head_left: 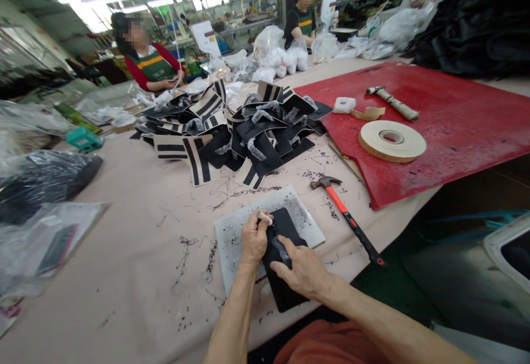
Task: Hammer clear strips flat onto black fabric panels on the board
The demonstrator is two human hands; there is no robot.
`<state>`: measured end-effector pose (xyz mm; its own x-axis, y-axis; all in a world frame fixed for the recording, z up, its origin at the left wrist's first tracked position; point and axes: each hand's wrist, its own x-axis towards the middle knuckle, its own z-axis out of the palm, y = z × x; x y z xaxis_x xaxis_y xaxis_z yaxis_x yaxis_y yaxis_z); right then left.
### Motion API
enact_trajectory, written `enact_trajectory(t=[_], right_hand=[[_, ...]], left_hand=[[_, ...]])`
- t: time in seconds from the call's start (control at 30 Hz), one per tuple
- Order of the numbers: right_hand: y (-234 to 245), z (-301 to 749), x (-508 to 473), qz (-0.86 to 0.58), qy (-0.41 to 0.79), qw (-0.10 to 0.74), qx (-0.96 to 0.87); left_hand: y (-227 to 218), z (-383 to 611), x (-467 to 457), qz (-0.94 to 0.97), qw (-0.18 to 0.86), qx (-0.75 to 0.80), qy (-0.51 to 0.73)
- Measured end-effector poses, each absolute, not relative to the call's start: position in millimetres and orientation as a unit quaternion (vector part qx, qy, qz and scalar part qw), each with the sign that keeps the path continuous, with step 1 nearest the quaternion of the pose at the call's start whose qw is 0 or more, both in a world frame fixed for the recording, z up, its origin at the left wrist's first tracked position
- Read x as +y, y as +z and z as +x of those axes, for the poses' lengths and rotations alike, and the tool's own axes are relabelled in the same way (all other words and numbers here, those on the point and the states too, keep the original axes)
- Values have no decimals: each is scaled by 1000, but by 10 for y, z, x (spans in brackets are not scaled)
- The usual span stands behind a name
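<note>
On the speckled board [232, 241] near the table's [141, 231] close edge lies a black panel [279, 289], its lower end overhanging; its long axis runs from between 11 and 12 o'clock to between 5 and 6, and the plastic-wrapped strip [282, 252] on it slants from 11 to 5. The left hand [254, 239] curls its fingers at the panel's 11 o'clock end, a white piece [265, 218] at the tips, worn or gripped, I cannot tell. The right hand [304, 267] sets forefinger and thumb apart across the strip; any grip is unclear. This panel looks mid-work; whether the heap of panels [267, 151] at 11 o'clock is finished or waiting, I cannot tell. The hammer [343, 212], toward 3, lies untouched
</note>
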<state>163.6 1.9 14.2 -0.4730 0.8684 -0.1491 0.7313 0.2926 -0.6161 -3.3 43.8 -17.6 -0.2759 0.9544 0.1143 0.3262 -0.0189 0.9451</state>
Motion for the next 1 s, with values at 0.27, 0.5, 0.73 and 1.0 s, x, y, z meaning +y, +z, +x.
enact_trajectory(t=[0.27,0.5,0.73,1.0], right_hand=[[181,2514,648,-601,109,194,-768],[15,3082,1000,-716,333,186,-585],[564,2660,952,-631,518,209,-539],[925,2421,646,-458,150,100,-871]], left_hand=[[-113,-11,471,568,335,588,468],[-140,-11,480,584,338,573,465],[-131,-11,478,588,349,563,464],[-95,-3,468,596,347,558,461]])
